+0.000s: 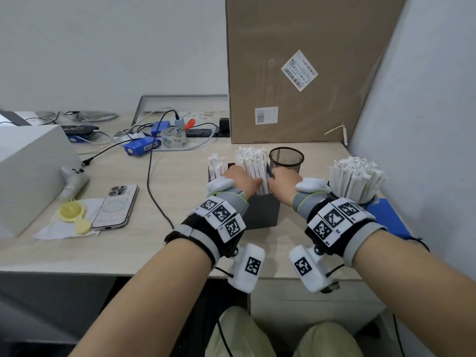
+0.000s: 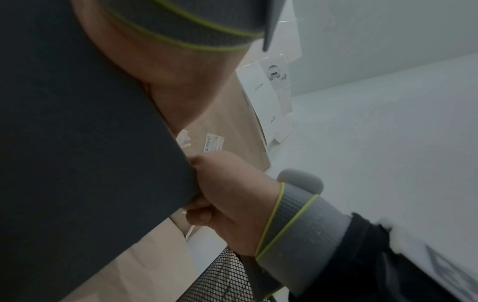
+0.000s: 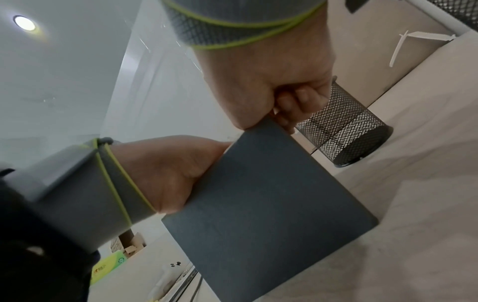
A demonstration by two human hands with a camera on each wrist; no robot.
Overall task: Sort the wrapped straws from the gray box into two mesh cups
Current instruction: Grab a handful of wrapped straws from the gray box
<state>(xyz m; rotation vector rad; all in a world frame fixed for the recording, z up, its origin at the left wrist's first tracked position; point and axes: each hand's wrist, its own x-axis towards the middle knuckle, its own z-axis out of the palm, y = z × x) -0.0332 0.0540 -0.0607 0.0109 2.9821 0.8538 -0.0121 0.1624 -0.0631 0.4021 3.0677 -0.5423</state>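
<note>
Now, count: one gray box [image 1: 262,210] of wrapped straws [image 1: 253,164] mid-counter [image 1: 159,243]; two mesh cups, far one [image 1: 286,158] empty, right one [image 1: 365,200] full.
Left hand [image 1: 238,179]: fingers curled over the box's left rim.
Right hand [image 1: 282,181]: grip closed on its right rim.
Pose: both forearms reach forward.

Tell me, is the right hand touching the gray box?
Touching. In the right wrist view the right hand curls its fingers over the gray box's top corner.
</note>
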